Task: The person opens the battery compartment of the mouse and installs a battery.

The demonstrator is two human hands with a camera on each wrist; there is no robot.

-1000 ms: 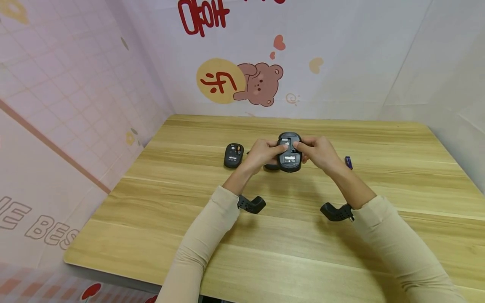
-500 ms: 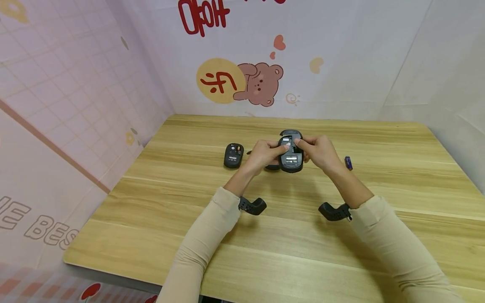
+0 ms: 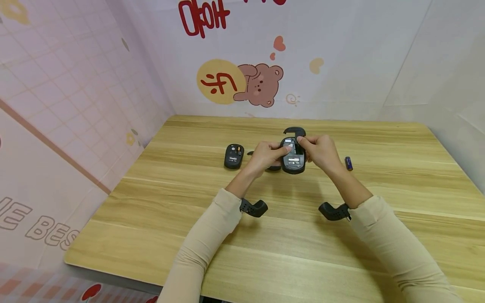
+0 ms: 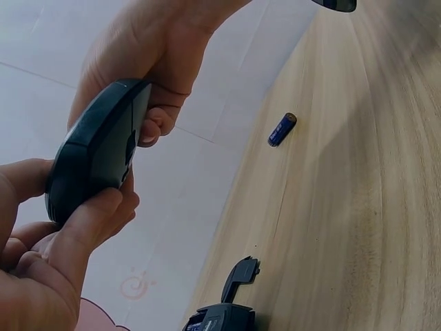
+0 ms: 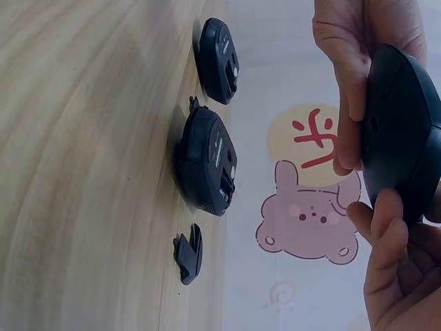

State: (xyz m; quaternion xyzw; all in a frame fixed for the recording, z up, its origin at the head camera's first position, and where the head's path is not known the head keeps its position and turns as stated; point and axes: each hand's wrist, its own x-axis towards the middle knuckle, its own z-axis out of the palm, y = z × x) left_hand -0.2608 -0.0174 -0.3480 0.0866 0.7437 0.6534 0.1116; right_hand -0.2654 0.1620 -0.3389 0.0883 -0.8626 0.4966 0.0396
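A black computer mouse [image 3: 293,162] is held underside up above the table. My left hand [image 3: 265,156] grips its left side, thumb pressed on the underside. At its far end the black battery cover [image 3: 294,130] stands partly off the body, exposing a dark compartment. My right hand [image 3: 322,151] pinches this cover, thumb on top and fingers beneath the right side. The right wrist view shows the mouse's smooth shell [image 5: 406,131] between both hands. A second mouse [image 3: 273,168] lies mostly hidden behind my left hand in the head view.
Another upturned mouse [image 3: 233,156] with a battery in its compartment lies to the left. A blue battery [image 3: 348,163] rests on the wooden table [image 3: 288,252] to the right. A loose black cover [image 5: 189,255] lies near the second mouse. A printed wall cloth [image 3: 341,50] hangs behind.
The battery cover has slid away from the mouse body, toward the far side, under my right thumb. The mouse and both hands have shifted slightly right.
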